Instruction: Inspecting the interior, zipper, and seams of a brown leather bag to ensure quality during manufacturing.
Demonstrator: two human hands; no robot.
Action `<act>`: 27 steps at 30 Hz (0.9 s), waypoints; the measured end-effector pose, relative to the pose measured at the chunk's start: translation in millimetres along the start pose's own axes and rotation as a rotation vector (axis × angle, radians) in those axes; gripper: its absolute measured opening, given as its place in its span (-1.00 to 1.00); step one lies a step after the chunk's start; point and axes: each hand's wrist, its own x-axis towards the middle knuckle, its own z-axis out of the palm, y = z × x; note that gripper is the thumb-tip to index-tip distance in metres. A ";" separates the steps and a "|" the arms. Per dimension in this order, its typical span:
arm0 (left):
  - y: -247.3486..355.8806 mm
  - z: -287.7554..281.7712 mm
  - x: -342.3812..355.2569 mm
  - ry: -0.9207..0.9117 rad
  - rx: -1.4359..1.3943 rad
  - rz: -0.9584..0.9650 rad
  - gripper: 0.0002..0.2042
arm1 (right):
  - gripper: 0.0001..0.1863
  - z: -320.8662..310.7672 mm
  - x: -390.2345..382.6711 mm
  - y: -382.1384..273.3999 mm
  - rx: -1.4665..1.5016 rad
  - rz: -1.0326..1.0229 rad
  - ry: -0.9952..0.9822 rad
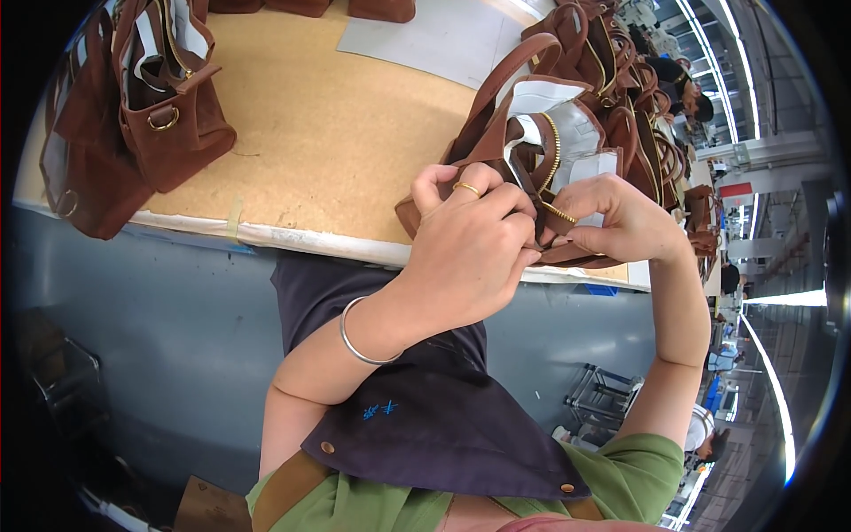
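An open brown bag with a pale lining and a brass zipper lies at the table's front edge, right of centre. My left hand, with a gold ring and a silver bangle, has its fingers curled onto the bag's near edge. My right hand reaches in from the right, fingers bent around brown material beside the zipper's lower end; its fingertips are partly hidden in the bag.
The tan table carries brown bags at the left, a grey sheet at the back and several bags at the right. Other people are along the right. A metal-framed stool stands below the table.
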 end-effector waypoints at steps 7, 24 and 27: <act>1.1 1.9 -2.3 0.007 -0.018 -0.015 -0.91 | -0.82 1.0 -0.7 -2.3 0.028 0.004 -0.020; 0.8 2.3 -0.8 0.035 -0.023 -0.034 -0.89 | -0.80 0.5 -2.2 -5.6 0.041 0.061 -0.008; 1.2 3.5 -1.3 0.051 -0.024 -0.035 -0.89 | -0.81 1.0 -3.0 -4.9 0.039 0.061 -0.010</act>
